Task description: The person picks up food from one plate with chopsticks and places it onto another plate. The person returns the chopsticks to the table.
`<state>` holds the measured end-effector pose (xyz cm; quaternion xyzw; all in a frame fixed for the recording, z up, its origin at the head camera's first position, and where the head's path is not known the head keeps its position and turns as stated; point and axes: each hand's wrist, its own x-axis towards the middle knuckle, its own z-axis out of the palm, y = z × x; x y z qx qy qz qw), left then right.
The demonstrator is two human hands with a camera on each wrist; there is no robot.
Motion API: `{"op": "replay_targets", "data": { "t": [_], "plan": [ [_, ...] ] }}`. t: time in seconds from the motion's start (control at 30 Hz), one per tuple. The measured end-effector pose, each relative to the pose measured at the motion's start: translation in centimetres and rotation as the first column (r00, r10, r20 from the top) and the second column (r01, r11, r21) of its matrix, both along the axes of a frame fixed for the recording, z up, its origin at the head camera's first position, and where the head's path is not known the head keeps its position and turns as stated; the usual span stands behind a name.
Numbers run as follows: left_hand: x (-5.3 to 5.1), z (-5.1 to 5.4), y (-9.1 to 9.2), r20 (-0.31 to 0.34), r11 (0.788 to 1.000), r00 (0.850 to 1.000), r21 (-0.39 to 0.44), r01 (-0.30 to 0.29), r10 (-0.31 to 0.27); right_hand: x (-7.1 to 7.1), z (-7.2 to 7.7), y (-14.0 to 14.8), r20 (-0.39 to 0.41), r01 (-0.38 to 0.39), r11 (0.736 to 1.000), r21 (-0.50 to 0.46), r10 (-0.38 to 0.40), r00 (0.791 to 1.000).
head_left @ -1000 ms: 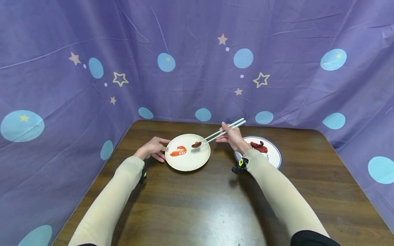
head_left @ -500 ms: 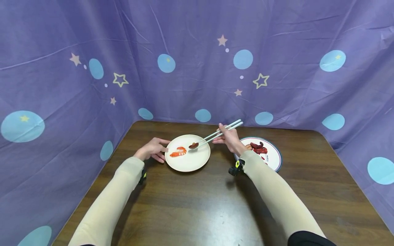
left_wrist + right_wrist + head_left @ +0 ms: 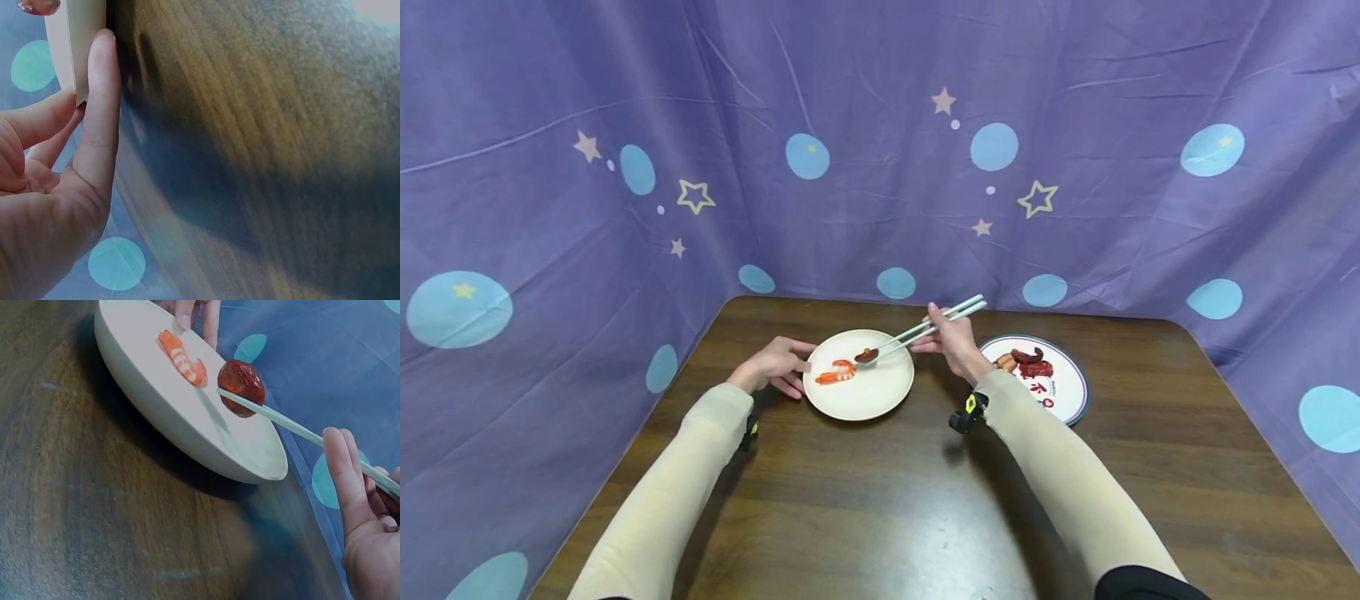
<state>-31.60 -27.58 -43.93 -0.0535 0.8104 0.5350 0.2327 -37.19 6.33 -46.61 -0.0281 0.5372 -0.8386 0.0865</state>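
Observation:
A cream plate [image 3: 859,402] lies on the table with an orange-and-white shrimp [image 3: 835,374] on its left part. My left hand [image 3: 773,365] pinches the plate's left rim, thumb on one side and fingers on the other. Pale green chopsticks [image 3: 284,422] are held in my right hand [image 3: 957,343], between thumb and fingers. Their tips grip a glossy reddish-brown, rounded piece of food [image 3: 242,386] over the plate, just right of the shrimp. I cannot tell whether that piece touches the plate.
To the right, partly behind my right wrist, is a white plate [image 3: 1075,392] with a blue rim. On it lie a dark curved piece [image 3: 1030,357], a red piece [image 3: 1037,369] and a tan piece [image 3: 1004,362]. A purple curtain [image 3: 880,217] hangs behind the wooden table [image 3: 865,500].
My right hand has moved left with the chopsticks, bringing the brown piece closer to the shrimp. More of the right plate now shows. My left hand stays at the rim.

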Motion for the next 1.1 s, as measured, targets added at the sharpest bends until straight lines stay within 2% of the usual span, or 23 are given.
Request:
{"op": "replay_targets", "data": {
  "t": [0.7, 1.1],
  "plan": [
    [-0.2, -0.1, -0.3, -0.007, 1.000, 1.000, -0.005, 0.012, -0.013, 0.2, -0.3, -1.6, 0.012, 0.083, 0.997, -0.003, -0.083, 0.997],
    [-0.1, 0.1, -0.2, 0.001, 1.000, 1.000, -0.004, 0.011, -0.011, 0.2, -0.1, -2.2, 0.010, 0.112, 0.993, 0.033, -0.112, 0.994]
  ]
}}
